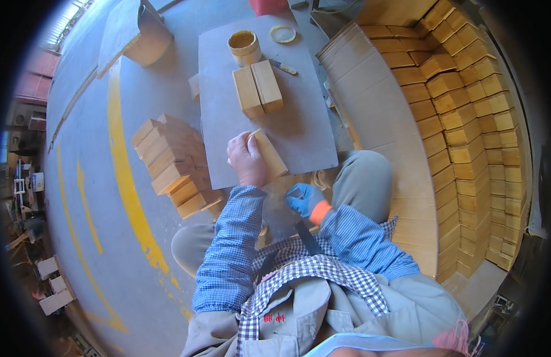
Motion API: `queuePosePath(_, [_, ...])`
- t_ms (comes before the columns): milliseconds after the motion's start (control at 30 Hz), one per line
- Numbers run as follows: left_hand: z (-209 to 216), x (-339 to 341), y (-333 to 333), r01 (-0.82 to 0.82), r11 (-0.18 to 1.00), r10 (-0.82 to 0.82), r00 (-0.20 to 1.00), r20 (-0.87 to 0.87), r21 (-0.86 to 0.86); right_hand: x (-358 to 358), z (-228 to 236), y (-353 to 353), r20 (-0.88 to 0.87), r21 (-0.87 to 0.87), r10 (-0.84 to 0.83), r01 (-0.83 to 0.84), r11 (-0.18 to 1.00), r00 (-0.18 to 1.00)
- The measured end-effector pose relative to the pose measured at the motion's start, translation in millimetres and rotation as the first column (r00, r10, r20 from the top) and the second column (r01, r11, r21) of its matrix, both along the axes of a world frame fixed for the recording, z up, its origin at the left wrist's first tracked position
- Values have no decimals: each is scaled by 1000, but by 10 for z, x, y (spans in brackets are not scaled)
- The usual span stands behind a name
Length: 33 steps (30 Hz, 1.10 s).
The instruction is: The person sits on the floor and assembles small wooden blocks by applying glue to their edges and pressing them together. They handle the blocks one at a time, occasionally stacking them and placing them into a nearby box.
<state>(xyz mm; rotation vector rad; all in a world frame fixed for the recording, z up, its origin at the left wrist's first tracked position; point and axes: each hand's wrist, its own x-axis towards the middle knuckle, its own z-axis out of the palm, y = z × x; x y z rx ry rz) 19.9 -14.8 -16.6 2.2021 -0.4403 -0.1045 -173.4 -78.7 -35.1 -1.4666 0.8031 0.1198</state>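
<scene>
My left hand [247, 157] is bare and closed round the left side of a pale wooden block [269, 154]. The block is tilted at the near edge of a grey board [222, 128]. My right hand [305, 200], in a blue glove with an orange cuff, is just off the board's near edge, by my right knee. Its fingers are curled, and whatever is in them is hidden. Two wooden blocks [257, 90] sit side by side farther up the board. Behind them are an open tub [244, 49] with yellowish residue, its round lid [282, 34] and a putty knife [283, 67].
Stacked wooden blocks [171, 160] stand on the floor left of the board. On the right, a large cardboard box [400, 137] holds rows of similar blocks [454, 119]. A yellow line [122, 154] runs along the floor. A curved panel piece [141, 35] stands at the far left.
</scene>
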Motion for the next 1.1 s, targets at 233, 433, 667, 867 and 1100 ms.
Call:
queuePosePath(233, [104, -315, 559, -193, 981, 190, 965, -179, 1, 509, -20, -392, 274, 278, -355, 280, 919, 894])
queuePosePath(433, [283, -232, 363, 18, 952, -116, 946, 304, 306, 614, 36, -491, 258, 157, -321, 288, 945, 911])
queuePosePath(667, [354, -163, 108, 99, 905, -239, 924, 299, 415, 633, 30, -537, 166, -180, -166, 195, 964, 972])
queuePosePath(867, [359, -155, 95, 92, 892, -244, 922, 301, 442, 1078, 182, -523, 227, -716, -22, 182, 674, 974])
queuePosePath(1100, [401, -158, 59, 60, 888, -214, 932, 294, 455, 1144, 367, -571, 230, -761, 37, 156, 630, 972])
